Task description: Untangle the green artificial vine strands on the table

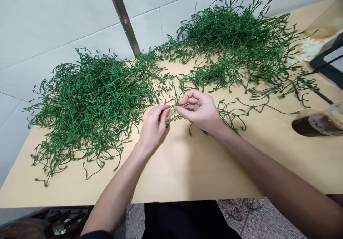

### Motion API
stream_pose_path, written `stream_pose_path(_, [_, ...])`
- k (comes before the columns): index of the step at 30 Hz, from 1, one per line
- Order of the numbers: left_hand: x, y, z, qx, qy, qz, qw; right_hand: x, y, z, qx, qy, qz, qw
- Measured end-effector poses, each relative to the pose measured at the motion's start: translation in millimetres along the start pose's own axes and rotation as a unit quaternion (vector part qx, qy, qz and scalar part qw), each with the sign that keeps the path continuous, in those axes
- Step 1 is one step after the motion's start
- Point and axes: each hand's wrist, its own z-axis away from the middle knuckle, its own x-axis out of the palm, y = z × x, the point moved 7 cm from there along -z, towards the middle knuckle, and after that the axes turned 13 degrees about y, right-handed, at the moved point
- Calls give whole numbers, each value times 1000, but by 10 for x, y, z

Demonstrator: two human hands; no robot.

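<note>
My left hand (154,124) and my right hand (200,111) meet over the middle of the table, fingertips almost touching. Each pinches thumb against forefinger on a thin, branched green plastic stem (175,93). Part of the stem is covered by my fingers. Left of my hands spreads a big tangled heap of similar green stems (99,92). A second heap (227,31) lies behind and to the right, against the wall. A few loose stems (232,115) rest beside my right wrist.
The pale wooden table (171,174) stands against a tiled wall (53,24) with a metal strip (124,19). At the right are a cup of dark drink (312,124), white pieces (308,49) and a black-edged device (331,60).
</note>
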Motion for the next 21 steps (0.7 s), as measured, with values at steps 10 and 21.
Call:
stream_pose_path(10, [53, 36, 5, -18, -48, -14, 999, -2, -22, -4, -21, 7, 11, 1000])
stream_pose_path(21, [-39, 150, -25, -20, -58, 105, 993, 32, 17, -24, 74, -15, -47, 996])
